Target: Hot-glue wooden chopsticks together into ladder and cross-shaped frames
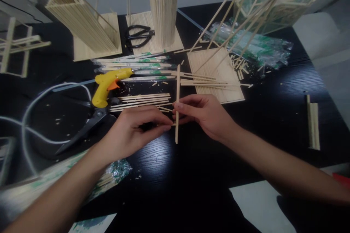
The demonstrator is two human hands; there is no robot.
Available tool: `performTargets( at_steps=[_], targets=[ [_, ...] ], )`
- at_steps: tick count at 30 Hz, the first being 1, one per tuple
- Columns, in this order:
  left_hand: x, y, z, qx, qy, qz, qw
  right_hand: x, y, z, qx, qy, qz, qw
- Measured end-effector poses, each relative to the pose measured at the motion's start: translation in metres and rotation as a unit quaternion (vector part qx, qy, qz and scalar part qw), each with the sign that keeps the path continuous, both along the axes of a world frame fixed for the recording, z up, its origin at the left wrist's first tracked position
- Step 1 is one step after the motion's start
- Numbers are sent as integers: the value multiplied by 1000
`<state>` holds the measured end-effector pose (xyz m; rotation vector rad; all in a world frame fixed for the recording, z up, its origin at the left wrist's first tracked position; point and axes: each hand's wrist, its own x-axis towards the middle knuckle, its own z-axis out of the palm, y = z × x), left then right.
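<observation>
My right hand (210, 116) pinches a wooden stick (178, 83) between thumb and fingers, the stick pointing away from me above the dark table. My left hand (133, 127) is closed at its fingertips on a short, thin stick piece (173, 124), which meets the longer stick from the left side. Most of that small piece is hidden by fingers. Just beyond my left hand lie several loose sticks (147, 98). A yellow glue gun (101, 93) with an orange trigger rests left of them, and large dark scissors (84, 131) lie below it.
Behind stand a tilted stick column (82, 22), an upright round stick column (164, 18) and black-handled cutters (139, 36). A stick panel (235, 93) and wrapped chopsticks (254, 47) lie right. A white cable (24, 138) loops left. A small stick piece (314, 125) lies far right.
</observation>
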<state>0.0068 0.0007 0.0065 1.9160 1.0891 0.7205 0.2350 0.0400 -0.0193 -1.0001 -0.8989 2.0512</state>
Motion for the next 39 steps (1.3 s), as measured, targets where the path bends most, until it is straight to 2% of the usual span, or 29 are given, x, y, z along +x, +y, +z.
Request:
performTargets(
  at_steps=[9,26,35,39],
  targets=[
    [-1,0,1,-7,9,-2,1000,-3,-1,4,-24,13,-16,1000],
    [0,1,-7,-49,21,17,998,-2,-2,10,-11,7,-31,999],
    [1,0,-6,-52,19,8,998,-2,-1,10,-23,40,10,999],
    [2,0,-4,-55,13,29,998,1,-1,11,-48,52,58,996]
  ],
)
